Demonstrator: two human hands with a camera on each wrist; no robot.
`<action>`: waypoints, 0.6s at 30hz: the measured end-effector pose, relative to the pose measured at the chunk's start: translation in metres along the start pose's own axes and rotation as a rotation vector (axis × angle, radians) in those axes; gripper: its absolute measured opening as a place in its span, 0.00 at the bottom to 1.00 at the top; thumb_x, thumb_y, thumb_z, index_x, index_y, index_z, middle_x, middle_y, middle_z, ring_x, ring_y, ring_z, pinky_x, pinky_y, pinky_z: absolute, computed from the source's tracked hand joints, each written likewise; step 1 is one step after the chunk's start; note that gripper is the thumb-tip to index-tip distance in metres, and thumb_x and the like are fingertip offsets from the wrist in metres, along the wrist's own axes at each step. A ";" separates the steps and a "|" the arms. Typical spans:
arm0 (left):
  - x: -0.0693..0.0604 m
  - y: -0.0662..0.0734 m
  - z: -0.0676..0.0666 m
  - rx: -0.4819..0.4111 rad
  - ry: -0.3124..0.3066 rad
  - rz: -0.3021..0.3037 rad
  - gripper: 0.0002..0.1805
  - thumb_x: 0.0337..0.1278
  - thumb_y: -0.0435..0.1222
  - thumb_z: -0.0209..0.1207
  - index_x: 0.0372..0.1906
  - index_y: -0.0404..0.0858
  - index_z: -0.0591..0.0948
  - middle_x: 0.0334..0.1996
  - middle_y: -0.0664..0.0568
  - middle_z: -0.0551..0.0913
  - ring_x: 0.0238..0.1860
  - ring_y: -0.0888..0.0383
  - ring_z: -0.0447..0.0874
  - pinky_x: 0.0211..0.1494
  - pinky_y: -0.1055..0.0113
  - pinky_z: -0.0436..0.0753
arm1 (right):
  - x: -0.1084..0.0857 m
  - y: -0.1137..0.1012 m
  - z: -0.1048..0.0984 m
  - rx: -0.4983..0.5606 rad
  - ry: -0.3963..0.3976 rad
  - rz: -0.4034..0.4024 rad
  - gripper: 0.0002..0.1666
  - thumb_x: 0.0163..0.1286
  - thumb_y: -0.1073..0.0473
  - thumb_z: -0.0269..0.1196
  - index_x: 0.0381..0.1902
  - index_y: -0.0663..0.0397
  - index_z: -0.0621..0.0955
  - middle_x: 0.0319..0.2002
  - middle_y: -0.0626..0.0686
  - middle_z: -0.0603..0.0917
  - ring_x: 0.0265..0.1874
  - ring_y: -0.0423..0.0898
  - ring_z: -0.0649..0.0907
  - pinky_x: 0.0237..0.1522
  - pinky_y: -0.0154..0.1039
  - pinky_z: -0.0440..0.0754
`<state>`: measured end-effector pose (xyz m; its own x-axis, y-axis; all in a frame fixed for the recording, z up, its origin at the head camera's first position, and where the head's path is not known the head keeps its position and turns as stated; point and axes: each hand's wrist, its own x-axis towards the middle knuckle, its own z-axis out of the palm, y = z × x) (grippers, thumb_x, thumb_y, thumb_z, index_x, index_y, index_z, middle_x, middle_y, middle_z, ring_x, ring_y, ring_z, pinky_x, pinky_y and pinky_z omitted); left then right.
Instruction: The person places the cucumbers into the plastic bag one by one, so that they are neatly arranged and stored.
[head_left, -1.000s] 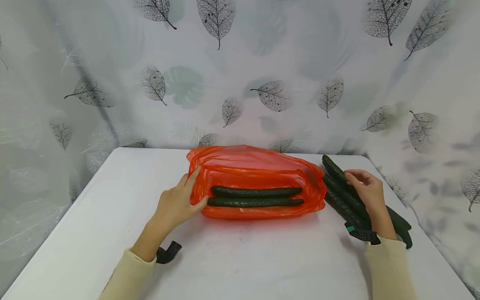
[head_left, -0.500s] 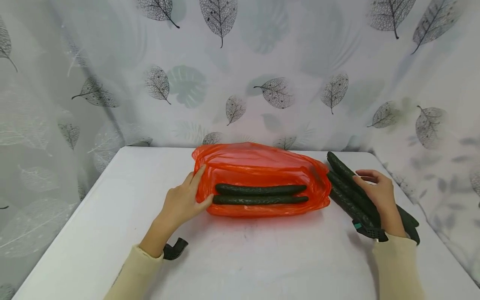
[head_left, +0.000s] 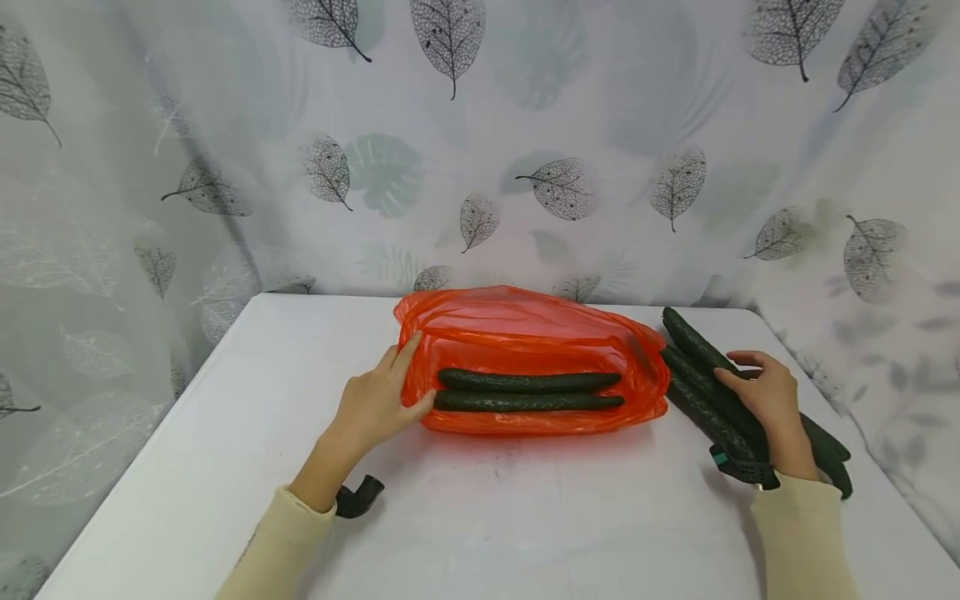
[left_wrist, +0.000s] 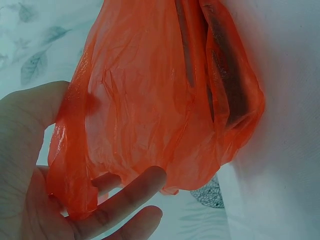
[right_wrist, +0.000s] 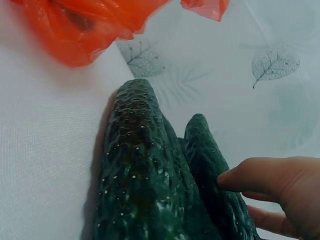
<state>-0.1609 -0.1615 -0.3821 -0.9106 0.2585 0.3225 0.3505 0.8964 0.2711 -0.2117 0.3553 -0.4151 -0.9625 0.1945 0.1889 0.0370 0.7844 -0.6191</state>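
Observation:
An orange plastic bag (head_left: 525, 310) lies with its mouth facing me. Inside it two dark green cucumbers (head_left: 528, 402) lie side by side. My left hand (head_left: 375, 408) is at the bag's left end, thumb and fingers spread apart at its mouth. In the left wrist view the film drapes between the thumb and the loosely bent fingers (left_wrist: 132, 197). On the right, my right hand (head_left: 772, 404) is over several loose cucumbers (head_left: 705, 408). Its thumb lies against one cucumber (right_wrist: 205, 152), with other fingers on the far side, partly hidden.
Everything rests on a white table (head_left: 540, 517). A leaf-patterned curtain (head_left: 450, 133) hangs behind it and at both sides. The loose cucumbers nearly touch the bag's right end. Each wrist wears a dark strap; the left one's black piece (head_left: 360, 497) sticks out sideways.
The head view has shifted slightly, moving the whole scene to the right. My right hand's fingers have settled lower round a cucumber. The left hand stays at the bag's mouth.

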 end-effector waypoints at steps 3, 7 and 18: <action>0.001 0.001 0.000 -0.002 0.010 0.004 0.44 0.55 0.50 0.62 0.74 0.37 0.61 0.54 0.37 0.77 0.13 0.58 0.66 0.20 0.62 0.76 | 0.002 0.001 0.000 -0.025 0.029 -0.014 0.29 0.67 0.54 0.63 0.56 0.73 0.74 0.54 0.75 0.75 0.50 0.69 0.76 0.39 0.50 0.75; 0.002 0.002 -0.001 -0.001 0.014 0.005 0.44 0.55 0.50 0.61 0.74 0.37 0.61 0.53 0.38 0.77 0.13 0.58 0.66 0.20 0.62 0.75 | 0.002 0.002 0.001 -0.034 0.042 -0.008 0.28 0.66 0.56 0.64 0.55 0.75 0.74 0.53 0.76 0.76 0.49 0.70 0.76 0.47 0.61 0.73; 0.000 0.000 0.001 0.003 0.030 0.003 0.43 0.54 0.49 0.63 0.73 0.37 0.62 0.51 0.39 0.77 0.13 0.57 0.65 0.20 0.62 0.74 | 0.000 0.007 0.003 -0.066 0.022 0.011 0.30 0.65 0.54 0.66 0.55 0.75 0.74 0.52 0.77 0.76 0.49 0.71 0.75 0.46 0.63 0.74</action>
<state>-0.1608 -0.1612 -0.3833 -0.9024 0.2505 0.3506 0.3527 0.8967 0.2673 -0.2128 0.3591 -0.4219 -0.9559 0.2154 0.1998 0.0655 0.8192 -0.5697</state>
